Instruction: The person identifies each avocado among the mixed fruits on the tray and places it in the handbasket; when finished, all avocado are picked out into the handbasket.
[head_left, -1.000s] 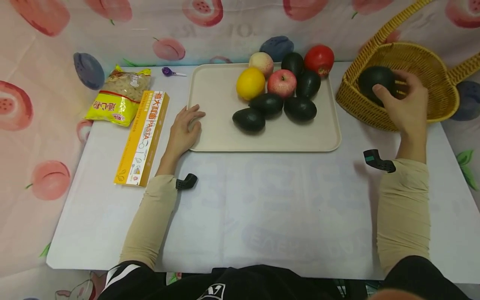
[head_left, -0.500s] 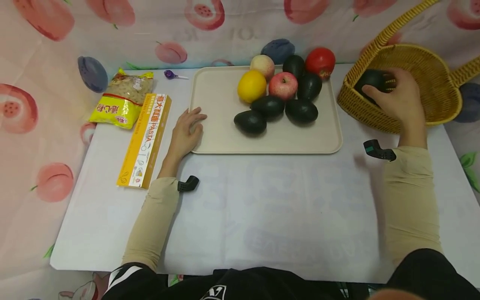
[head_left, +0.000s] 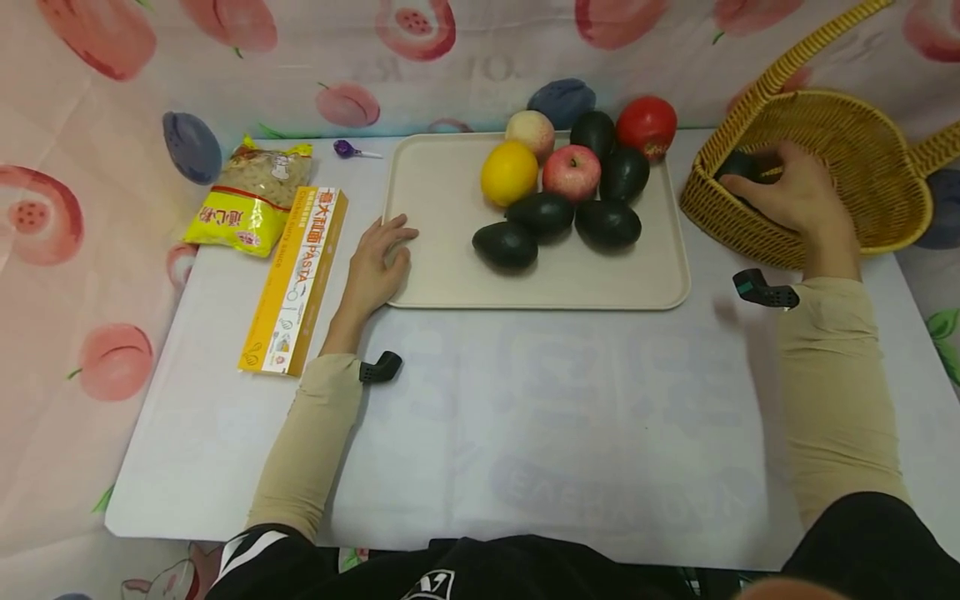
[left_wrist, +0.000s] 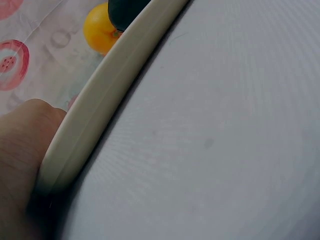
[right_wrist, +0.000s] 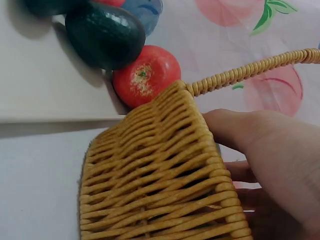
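In the head view, my right hand (head_left: 812,204) reaches down inside a wicker basket (head_left: 720,218), at the right of the table. It holds a dark green avocado (head_left: 738,166) near the basket's left wall, mostly covered by the hand. The right wrist view has the thumb (right_wrist: 232,131) just behind the woven rim, and the wall hides the avocado there. My left hand (head_left: 372,268) rests at the left edge of a cream tray (head_left: 442,279), fingers loosely extended over its rim. Several avocados (head_left: 506,246) lie on the tray with a yellow citrus fruit (head_left: 509,173), an apple (head_left: 572,173) and a peach (head_left: 531,133).
A red round fruit (head_left: 647,125) sits at the tray's back right corner, near the basket. Left of the tray are a yellow pasta box (head_left: 294,279), a bag of dry food (head_left: 251,196) and a purple lollipop (head_left: 345,149). A fruit-print cloth (head_left: 465,50) hangs behind the table.
My right hand has sunk deeper into the basket with the avocado, which now shows less above the rim. The left hand stays at the tray's edge.
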